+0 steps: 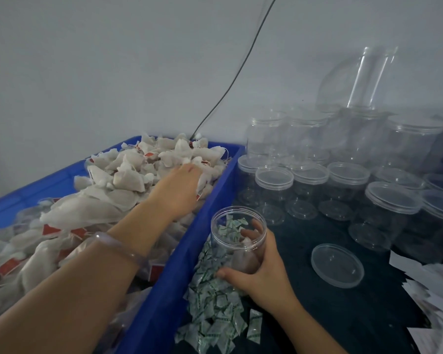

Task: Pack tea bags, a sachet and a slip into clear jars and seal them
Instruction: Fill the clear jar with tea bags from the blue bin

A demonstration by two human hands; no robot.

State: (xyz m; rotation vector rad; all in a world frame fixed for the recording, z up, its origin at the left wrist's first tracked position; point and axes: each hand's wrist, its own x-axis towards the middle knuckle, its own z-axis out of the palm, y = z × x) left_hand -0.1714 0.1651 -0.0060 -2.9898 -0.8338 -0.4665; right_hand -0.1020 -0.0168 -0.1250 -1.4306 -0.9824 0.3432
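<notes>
A blue crate (216,198) on the left is heaped with white tea bags (128,175) that carry red tags. My left hand (182,185) reaches into the far part of the heap, its fingertips buried among the bags. My right hand (264,272) grips an open clear jar (237,233) standing beside the crate; a tea bag or two lie in its bottom. A pile of small green-and-white sachets (215,302) lies against the crate in front of the jar. One loose clear lid (337,265) rests flat on the dark table to the right.
Rows of lidded empty clear jars (343,180) fill the back right, some stacked. White paper slips (435,290) lie at the right edge. A black cable (230,85) hangs down the wall behind the crate. A clear bangle (123,249) sits on my left wrist.
</notes>
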